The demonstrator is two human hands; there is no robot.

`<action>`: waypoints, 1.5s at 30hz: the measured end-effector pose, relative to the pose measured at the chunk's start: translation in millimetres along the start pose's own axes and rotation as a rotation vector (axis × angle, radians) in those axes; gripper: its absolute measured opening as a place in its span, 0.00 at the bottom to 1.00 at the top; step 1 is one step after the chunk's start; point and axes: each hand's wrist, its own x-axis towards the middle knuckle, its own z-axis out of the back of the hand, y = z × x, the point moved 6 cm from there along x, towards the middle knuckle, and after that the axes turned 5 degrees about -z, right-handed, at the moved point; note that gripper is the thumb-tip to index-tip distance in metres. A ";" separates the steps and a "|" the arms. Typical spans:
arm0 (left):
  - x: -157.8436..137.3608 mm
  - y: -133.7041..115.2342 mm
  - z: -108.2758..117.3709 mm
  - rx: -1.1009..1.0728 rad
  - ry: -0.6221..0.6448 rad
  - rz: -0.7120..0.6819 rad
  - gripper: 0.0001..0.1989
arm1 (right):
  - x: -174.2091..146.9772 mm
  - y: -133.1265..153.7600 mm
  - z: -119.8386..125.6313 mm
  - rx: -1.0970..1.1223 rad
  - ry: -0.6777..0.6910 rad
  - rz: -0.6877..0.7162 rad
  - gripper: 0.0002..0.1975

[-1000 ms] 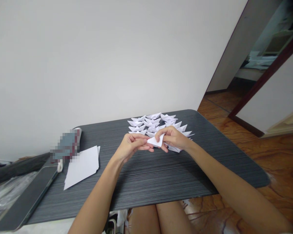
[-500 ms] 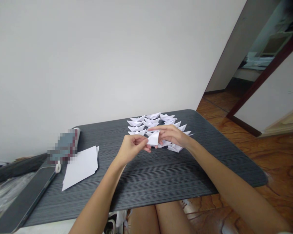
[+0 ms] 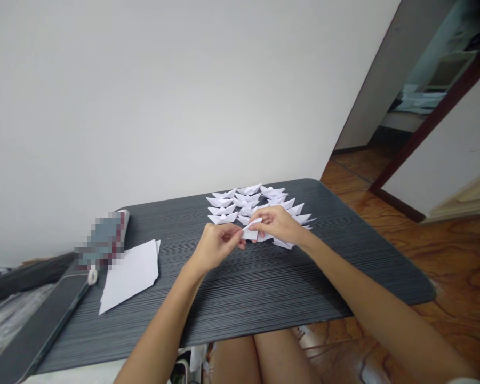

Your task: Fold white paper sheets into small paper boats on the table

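Note:
A small piece of folded white paper is held above the table between both hands. My left hand pinches its left side between thumb and fingers. On the right side, my right hand closes its thumb and fingertips on the upper right edge. Behind the hands, several white paper boats stand in rows on the table. The hands partly hide the nearer boats, and one boat shows just beneath my right wrist.
The dark wood-grain table meets a pale wall at the back. On the left lie a stack of white sheets, a blurred-out object and a long dark flat object. My legs are under the front edge.
The fingers of my right hand, stretched out before, have curled down and gripped the folded paper. My left hand keeps its pinch. The view has shifted slightly.

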 end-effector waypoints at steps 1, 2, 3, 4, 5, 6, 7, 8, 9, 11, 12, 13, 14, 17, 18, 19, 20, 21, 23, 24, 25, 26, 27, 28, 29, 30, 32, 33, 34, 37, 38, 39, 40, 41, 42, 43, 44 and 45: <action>0.0 -1.2 0.2 0.021 -0.001 -0.013 0.12 | 0.2 -0.4 0.4 -0.006 -0.004 0.000 0.08; -0.1 -2.3 0.4 0.043 -0.003 -0.025 0.12 | 0.5 -0.8 0.7 -0.015 -0.008 0.001 0.08; -0.2 -3.3 0.5 0.065 -0.002 -0.035 0.12 | 0.7 -1.2 1.1 -0.026 -0.013 0.002 0.07; -0.3 -4.0 0.4 0.085 0.002 -0.042 0.12 | 0.9 -1.5 1.3 -0.038 -0.016 0.003 0.07; -0.3 -4.3 0.1 0.100 0.008 -0.046 0.12 | 1.0 -1.8 1.2 -0.048 -0.014 0.003 0.07; -0.3 -4.4 -0.3 0.108 0.016 -0.049 0.12 | 1.1 -2.1 0.7 -0.054 -0.007 0.003 0.07; -0.2 -4.1 -0.7 0.105 0.024 -0.050 0.13 | 1.1 -2.2 0.1 -0.056 0.002 0.003 0.07; -0.1 -3.6 -0.9 0.090 0.029 -0.048 0.13 | 1.0 -2.2 -0.6 -0.050 0.011 0.006 0.07; 0.1 -2.8 -0.8 0.063 0.030 -0.044 0.13 | 0.9 -2.1 -1.2 -0.040 0.020 0.008 0.08; 0.5 -0.8 0.4 -0.003 0.020 -0.029 0.13 | 0.8 -2.6 -2.3 -0.013 0.035 0.007 0.10; 0.6 0.2 1.1 -0.027 0.017 -0.020 0.13 | 0.7 -3.4 -3.1 -0.006 0.045 0.001 0.11; 0.7 0.9 1.9 -0.038 0.017 -0.012 0.14 | 0.7 -4.7 -3.8 -0.010 0.054 -0.010 0.12; 0.8 1.3 2.5 -0.038 0.022 -0.005 0.14 | 0.8 -6.2 -4.1 -0.022 0.052 -0.023 0.12; 1.1 1.8 3.8 -0.022 0.045 0.004 0.16 | 0.8 -9.6 -1.4 -0.070 -0.010 -0.042 0.12; 1.4 2.6 4.2 -0.036 0.046 0.013 0.16 | 0.7 -9.4 -0.3 -0.078 -0.033 -0.034 0.12; 1.9 4.1 4.7 -0.069 0.040 0.028 0.15 | 0.4 -8.5 0.5 -0.079 -0.052 -0.021 0.12; 2.5 6.3 4.7 -0.118 0.034 0.048 0.14 | 0.2 -7.1 1.0 -0.077 -0.062 -0.007 0.11; 3.2 9.0 4.1 -0.175 0.033 0.074 0.14 | -0.1 -5.1 1.4 -0.073 -0.068 0.009 0.11; 4.6 14.7 2.0 -0.279 0.032 0.131 0.15 | -0.8 0.0 2.2 -0.063 -0.086 0.046 0.11; 5.1 16.9 0.8 -0.314 0.033 0.154 0.16 | -1.1 2.8 2.1 -0.058 -0.089 0.068 0.11; 5.4 17.9 -0.1 -0.335 0.033 0.166 0.16 | -1.3 5.2 1.0 -0.048 -0.081 0.090 0.11; 5.6 17.5 -0.5 -0.347 0.028 0.162 0.17 | -1.2 7.1 -0.5 -0.028 -0.067 0.108 0.11; 5.6 15.7 -0.1 -0.356 0.017 0.144 0.18 | -0.9 8.0 -2.0 0.004 -0.055 0.120 0.11; 5.4 12.5 1.0 -0.364 0.002 0.113 0.19 | -0.3 7.7 -3.3 0.047 -0.048 0.122 0.11; 4.9 8.5 2.4 -0.367 -0.012 0.075 0.20 | 0.5 6.5 -4.0 0.100 -0.047 0.116 0.12; 4.1 4.2 4.2 -0.365 -0.025 0.035 0.19 | 1.5 4.6 -4.2 0.159 -0.054 0.105 0.12; 2.4 -3.5 7.5 -0.342 -0.038 -0.036 0.17 | 3.5 -0.3 -4.7 0.273 -0.064 0.068 0.12; 1.8 -6.5 8.6 -0.327 -0.036 -0.069 0.15 | 4.3 -2.6 -5.5 0.322 -0.059 0.046 0.12; 1.3 -8.9 9.3 -0.315 -0.031 -0.100 0.14 | 4.9 -4.6 -6.7 0.364 -0.051 0.023 0.12; 1.2 -11.0 10.5 -0.278 -0.038 -0.163 0.12 | 5.7 -8.5 -9.2 0.434 -0.043 -0.034 0.12; 1.4 -10.9 11.2 -0.247 -0.057 -0.178 0.12 | 5.7 -9.2 -9.7 0.440 -0.047 -0.046 0.12; 1.5 -11.0 12.4 -0.199 -0.087 -0.194 0.11 | 5.8 -9.9 -10.1 0.440 -0.050 -0.056 0.12; 1.4 -11.6 14.0 -0.139 -0.127 -0.213 0.11 | 5.8 -10.4 -10.6 0.435 -0.054 -0.060 0.12; 1.0 -13.0 15.5 -0.074 -0.166 -0.232 0.10 | 5.9 -10.8 -11.1 0.428 -0.057 -0.062 0.12; 0.5 -14.7 16.7 -0.014 -0.201 -0.251 0.09 | 5.9 -11.2 -11.8 0.419 -0.059 -0.064 0.12; -0.1 -16.7 17.7 0.036 -0.230 -0.269 0.08 | 5.9 -11.7 -12.6 0.410 -0.062 -0.067 0.12; -0.6 -18.4 18.3 0.074 -0.251 -0.283 0.08 | 5.8 -12.2 -13.5 0.401 -0.063 -0.073 0.12; -1.1 -19.7 18.7 0.102 -0.266 -0.294 0.07 | 5.6 -12.6 -14.7 0.391 -0.059 -0.080 0.12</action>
